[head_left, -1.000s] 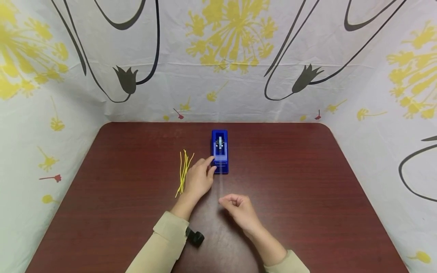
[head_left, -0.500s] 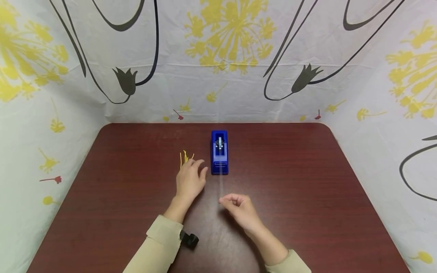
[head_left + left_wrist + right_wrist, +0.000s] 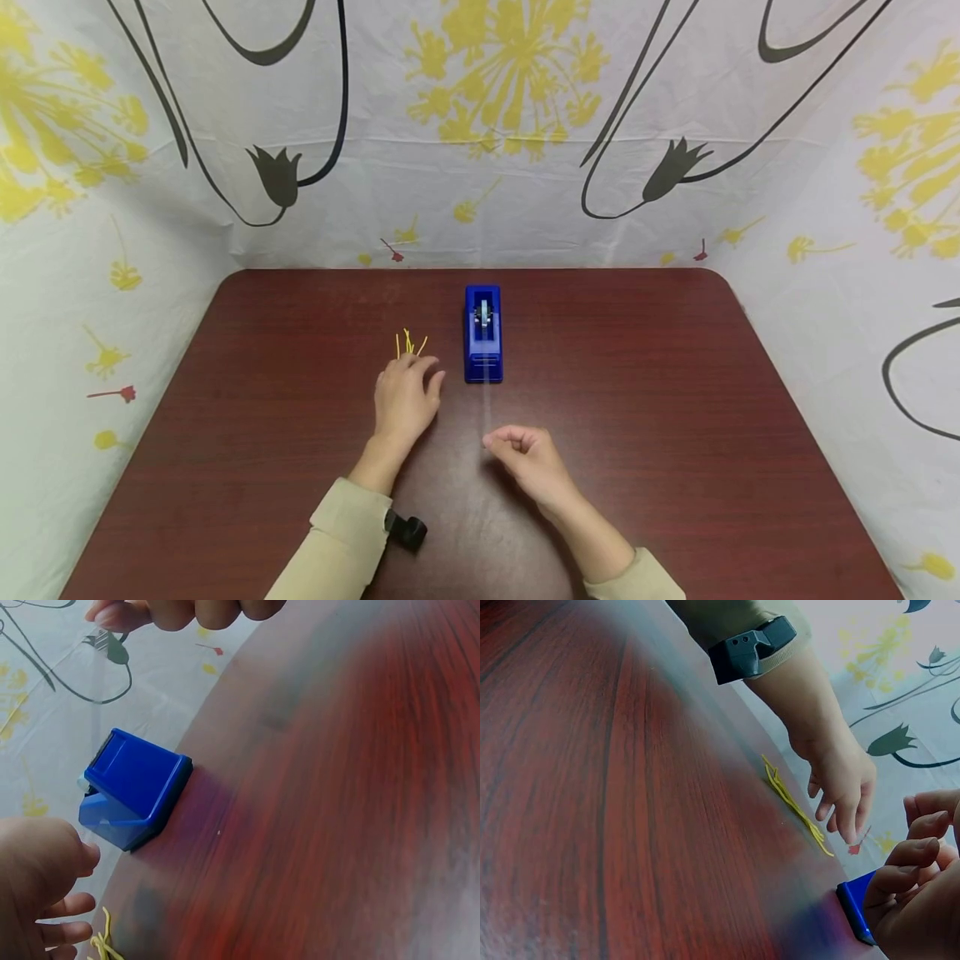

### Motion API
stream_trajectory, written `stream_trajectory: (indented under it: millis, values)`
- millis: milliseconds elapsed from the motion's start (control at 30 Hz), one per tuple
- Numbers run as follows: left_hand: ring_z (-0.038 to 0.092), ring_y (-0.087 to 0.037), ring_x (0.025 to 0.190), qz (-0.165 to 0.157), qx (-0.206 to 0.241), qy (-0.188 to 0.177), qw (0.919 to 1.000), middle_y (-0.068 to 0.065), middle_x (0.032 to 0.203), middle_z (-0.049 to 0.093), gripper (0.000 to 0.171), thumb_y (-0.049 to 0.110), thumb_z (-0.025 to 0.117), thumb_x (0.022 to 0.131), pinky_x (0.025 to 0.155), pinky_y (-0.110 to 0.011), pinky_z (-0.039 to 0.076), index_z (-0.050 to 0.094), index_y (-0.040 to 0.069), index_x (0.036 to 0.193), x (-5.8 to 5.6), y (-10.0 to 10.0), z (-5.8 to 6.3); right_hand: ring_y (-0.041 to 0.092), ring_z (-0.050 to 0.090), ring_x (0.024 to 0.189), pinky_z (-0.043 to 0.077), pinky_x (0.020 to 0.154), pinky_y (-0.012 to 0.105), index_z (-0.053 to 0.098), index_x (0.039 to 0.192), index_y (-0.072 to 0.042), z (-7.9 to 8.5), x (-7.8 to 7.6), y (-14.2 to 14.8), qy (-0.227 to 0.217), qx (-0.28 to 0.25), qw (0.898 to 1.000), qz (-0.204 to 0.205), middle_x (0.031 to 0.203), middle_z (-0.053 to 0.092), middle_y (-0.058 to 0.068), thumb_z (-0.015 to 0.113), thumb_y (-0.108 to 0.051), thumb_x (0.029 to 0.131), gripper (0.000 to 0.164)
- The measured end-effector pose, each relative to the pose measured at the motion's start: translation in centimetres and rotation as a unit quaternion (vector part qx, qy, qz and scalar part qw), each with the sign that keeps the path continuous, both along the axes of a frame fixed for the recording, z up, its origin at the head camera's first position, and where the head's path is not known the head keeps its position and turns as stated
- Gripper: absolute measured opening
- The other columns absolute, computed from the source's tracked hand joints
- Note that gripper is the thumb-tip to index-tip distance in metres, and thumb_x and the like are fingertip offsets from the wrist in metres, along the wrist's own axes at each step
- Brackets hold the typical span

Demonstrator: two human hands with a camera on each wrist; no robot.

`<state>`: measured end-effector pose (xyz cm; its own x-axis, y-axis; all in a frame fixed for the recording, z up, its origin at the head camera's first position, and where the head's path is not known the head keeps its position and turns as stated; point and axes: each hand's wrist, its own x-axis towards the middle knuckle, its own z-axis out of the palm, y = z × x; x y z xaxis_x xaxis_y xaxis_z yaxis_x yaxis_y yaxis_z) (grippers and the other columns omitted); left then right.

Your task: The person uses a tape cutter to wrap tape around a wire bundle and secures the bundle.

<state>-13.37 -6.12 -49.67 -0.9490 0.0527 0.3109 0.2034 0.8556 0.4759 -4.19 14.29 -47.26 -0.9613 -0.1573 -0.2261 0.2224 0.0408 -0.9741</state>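
My right hand [image 3: 531, 468] pinches the end of a clear strip of tape [image 3: 487, 408]. The strip stretches from the blue tape dispenser [image 3: 483, 367], where a roll of tape [image 3: 484, 313] sits. Left of the dispenser, my left hand [image 3: 405, 402] hovers over thin yellow strands [image 3: 408, 343] and hides most of them in the head view. Its fingers are loosely bent and hold nothing. In the right wrist view the yellow strands [image 3: 784, 796] lie bunched on the table beside the left hand [image 3: 838, 769], apart from its fingers.
The dark red wooden table [image 3: 675, 400] ends at a white cloth backdrop [image 3: 525, 208] with printed flowers, at the back and both sides. A black camera [image 3: 407, 531] is strapped to my left wrist.
My left hand has left the tape dispenser and moved left, over the yellow strands. The right hand stays in place, still pinching the tape.
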Motion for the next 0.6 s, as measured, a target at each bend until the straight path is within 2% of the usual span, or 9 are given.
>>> stream_trajectory:
  millis: [233, 600]
  values:
    - [0.063, -0.032, 0.096, 0.02, -0.002, -0.002, 0.9998, -0.008, 0.105, 0.069, 0.019, 0.025, 0.075, 0.093, 0.081, -0.047, 0.048, 0.078, 0.013, 0.107, 0.3, -1.1, -0.5, 0.003, 0.036, 0.053, 0.029, 0.05, 0.019, 0.066, 0.1, 0.019, 0.0, 0.0, 0.0, -0.002, 0.007, 1.0, 0.002, 0.061, 0.046, -0.008, 0.068, -0.009, 0.095, 0.028]
    - [0.062, -0.036, 0.099, 0.068, -0.012, -0.025, 0.9973, -0.013, 0.107, 0.068, 0.028, 0.031, 0.075, 0.092, 0.083, -0.049, 0.048, 0.077, 0.009, 0.109, 1.0, -2.5, -0.7, 0.003, 0.034, 0.052, 0.028, 0.049, 0.019, 0.066, 0.1, 0.019, 0.1, 0.1, 0.1, -0.005, 0.005, 1.0, 0.001, 0.061, 0.043, -0.008, 0.069, -0.01, 0.095, 0.029]
